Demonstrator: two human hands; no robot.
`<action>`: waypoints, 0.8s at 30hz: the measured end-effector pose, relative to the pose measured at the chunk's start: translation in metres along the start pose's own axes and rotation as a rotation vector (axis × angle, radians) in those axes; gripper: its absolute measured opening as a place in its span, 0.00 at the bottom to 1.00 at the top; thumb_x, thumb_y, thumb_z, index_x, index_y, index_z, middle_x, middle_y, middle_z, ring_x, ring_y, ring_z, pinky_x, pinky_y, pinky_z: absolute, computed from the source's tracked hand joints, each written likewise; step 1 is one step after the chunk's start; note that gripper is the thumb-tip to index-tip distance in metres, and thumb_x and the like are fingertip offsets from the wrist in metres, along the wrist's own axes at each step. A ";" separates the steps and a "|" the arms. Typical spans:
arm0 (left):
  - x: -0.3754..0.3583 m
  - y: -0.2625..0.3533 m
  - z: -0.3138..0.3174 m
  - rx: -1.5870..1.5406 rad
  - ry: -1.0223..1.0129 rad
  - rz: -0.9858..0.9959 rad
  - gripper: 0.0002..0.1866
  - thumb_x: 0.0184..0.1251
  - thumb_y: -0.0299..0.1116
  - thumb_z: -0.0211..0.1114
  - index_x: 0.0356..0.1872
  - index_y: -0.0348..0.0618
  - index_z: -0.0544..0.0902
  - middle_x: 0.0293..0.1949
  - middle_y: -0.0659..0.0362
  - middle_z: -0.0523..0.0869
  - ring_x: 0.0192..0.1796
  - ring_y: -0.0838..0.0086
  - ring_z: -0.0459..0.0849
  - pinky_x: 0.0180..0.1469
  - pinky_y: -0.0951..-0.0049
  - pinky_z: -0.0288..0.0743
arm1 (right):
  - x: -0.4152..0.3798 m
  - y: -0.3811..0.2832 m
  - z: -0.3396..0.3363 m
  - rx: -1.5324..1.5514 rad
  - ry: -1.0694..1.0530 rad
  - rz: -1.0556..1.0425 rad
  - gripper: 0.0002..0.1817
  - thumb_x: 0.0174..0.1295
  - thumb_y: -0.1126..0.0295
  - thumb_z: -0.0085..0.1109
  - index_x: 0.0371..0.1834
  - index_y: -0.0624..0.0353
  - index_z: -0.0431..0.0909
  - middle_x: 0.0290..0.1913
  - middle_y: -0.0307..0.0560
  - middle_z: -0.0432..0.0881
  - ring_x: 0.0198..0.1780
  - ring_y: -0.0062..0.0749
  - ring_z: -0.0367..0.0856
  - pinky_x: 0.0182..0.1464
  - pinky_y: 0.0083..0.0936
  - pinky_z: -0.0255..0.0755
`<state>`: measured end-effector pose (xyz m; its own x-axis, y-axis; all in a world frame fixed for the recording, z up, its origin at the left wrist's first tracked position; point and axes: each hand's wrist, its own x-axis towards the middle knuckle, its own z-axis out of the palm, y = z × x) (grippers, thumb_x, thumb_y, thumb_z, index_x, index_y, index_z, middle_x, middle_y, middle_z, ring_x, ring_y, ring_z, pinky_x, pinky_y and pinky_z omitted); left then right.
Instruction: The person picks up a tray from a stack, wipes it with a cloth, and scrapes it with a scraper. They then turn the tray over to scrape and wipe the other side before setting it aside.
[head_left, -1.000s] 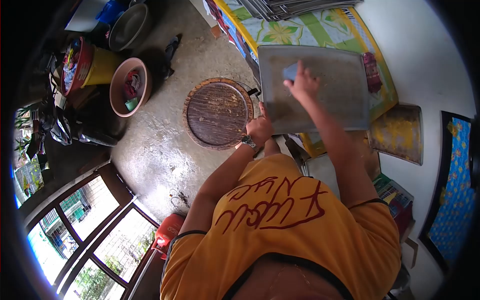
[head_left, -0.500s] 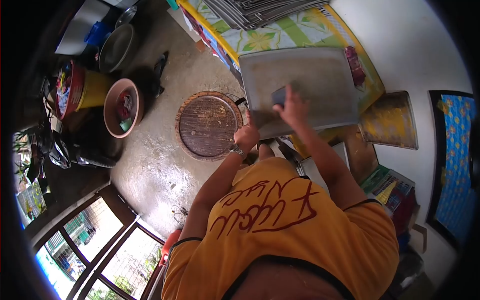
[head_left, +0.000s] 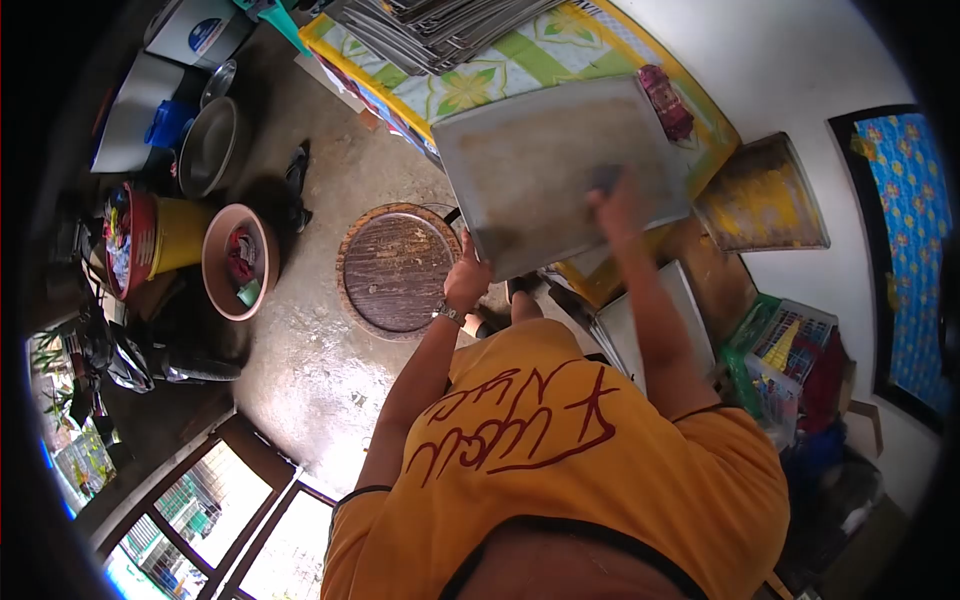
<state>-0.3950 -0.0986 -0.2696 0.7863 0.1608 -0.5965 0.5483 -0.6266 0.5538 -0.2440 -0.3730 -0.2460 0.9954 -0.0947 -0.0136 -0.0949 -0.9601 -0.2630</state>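
Observation:
A large grey metal baking tray [head_left: 545, 150] lies tilted over the near edge of a table, its face towards me. My left hand [head_left: 467, 280] is closed on the tray's lower left edge, one finger stretched along its side. On the tray's right part, my right hand [head_left: 617, 208] presses a small dark pad [head_left: 606, 179] against the surface. Motion smears that hand, and its fingers partly hide the pad. Brownish staining covers the middle of the tray.
A stack of similar metal trays [head_left: 440, 30] sits on the flowered tablecloth [head_left: 560, 62]. A maroon packet [head_left: 666, 103] lies beside my tray. To the left are a round wooden stool top [head_left: 398, 270] and a pink basin [head_left: 240, 262]. A plastic crate [head_left: 790, 340] stands at right.
My right hand has moved the pad from the tray's middle to its right part. My left hand still holds the edge. The whole view has shifted slightly.

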 end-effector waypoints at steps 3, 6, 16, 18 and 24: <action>-0.005 0.007 -0.002 0.000 0.008 0.006 0.45 0.67 0.42 0.55 0.77 0.47 0.37 0.35 0.38 0.86 0.39 0.44 0.86 0.45 0.48 0.77 | 0.016 0.031 -0.031 -0.005 0.012 0.234 0.48 0.54 0.50 0.66 0.75 0.59 0.54 0.61 0.61 0.73 0.63 0.53 0.73 0.62 0.58 0.63; 0.014 -0.011 0.017 0.101 0.073 -0.002 0.45 0.67 0.42 0.55 0.77 0.46 0.38 0.38 0.35 0.85 0.41 0.41 0.85 0.47 0.47 0.76 | -0.016 0.003 -0.004 -0.043 -0.023 0.027 0.49 0.54 0.48 0.67 0.74 0.59 0.55 0.60 0.61 0.74 0.62 0.54 0.74 0.61 0.57 0.63; -0.014 -0.065 -0.010 -0.101 0.031 0.102 0.44 0.66 0.38 0.54 0.78 0.47 0.39 0.46 0.33 0.83 0.48 0.39 0.83 0.49 0.47 0.73 | 0.003 0.050 -0.050 -0.113 -0.075 0.350 0.50 0.53 0.48 0.68 0.75 0.58 0.53 0.65 0.55 0.73 0.63 0.47 0.75 0.63 0.55 0.62; -0.018 -0.069 -0.011 -0.161 0.018 0.131 0.44 0.66 0.36 0.55 0.78 0.47 0.39 0.46 0.33 0.83 0.48 0.40 0.83 0.48 0.48 0.74 | 0.028 0.071 -0.044 -0.196 0.040 0.438 0.50 0.54 0.47 0.67 0.75 0.60 0.54 0.65 0.56 0.73 0.63 0.47 0.75 0.63 0.56 0.62; -0.004 -0.090 0.006 -0.204 0.057 0.181 0.44 0.64 0.33 0.57 0.78 0.44 0.41 0.44 0.36 0.84 0.43 0.46 0.85 0.45 0.53 0.76 | 0.053 0.016 -0.001 -0.011 -0.036 0.115 0.48 0.52 0.47 0.68 0.73 0.58 0.58 0.60 0.55 0.76 0.61 0.50 0.75 0.60 0.61 0.62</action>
<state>-0.4490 -0.0476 -0.3204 0.8881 0.1063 -0.4471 0.4391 -0.4832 0.7574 -0.1927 -0.3933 -0.2504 0.9777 -0.1950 -0.0781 -0.2084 -0.9462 -0.2474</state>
